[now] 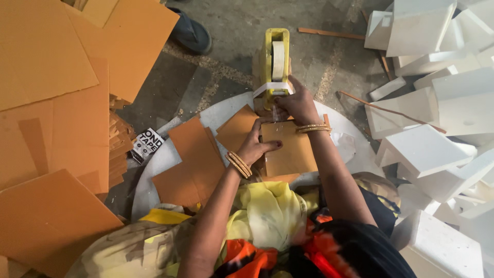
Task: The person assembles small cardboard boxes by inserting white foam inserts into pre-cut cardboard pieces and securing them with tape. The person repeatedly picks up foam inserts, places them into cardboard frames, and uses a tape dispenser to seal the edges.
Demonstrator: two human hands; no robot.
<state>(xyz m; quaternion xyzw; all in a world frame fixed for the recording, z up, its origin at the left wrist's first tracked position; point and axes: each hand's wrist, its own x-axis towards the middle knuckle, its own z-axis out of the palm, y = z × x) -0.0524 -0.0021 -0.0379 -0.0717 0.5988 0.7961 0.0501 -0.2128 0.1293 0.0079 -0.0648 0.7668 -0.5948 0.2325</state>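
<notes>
My left hand (257, 144) grips the left edge of a brown cardboard-wrapped piece (290, 152) lying on a round white board (170, 159). My right hand (294, 105) reaches just beyond it and pinches the end of the clear tape at the mouth of a yellow tape dispenser (275, 62), which stands upright at the board's far edge. Both wrists wear gold bangles. The tape strip itself is hard to make out between my fingers.
Several loose cardboard sheets (193, 159) lie on the board to the left. Big cardboard stacks (51, 128) fill the left side. White foam blocks (437, 103) pile up on the right. A small black-and-white box (146, 145) and another person's shoe (190, 33) sit on the floor.
</notes>
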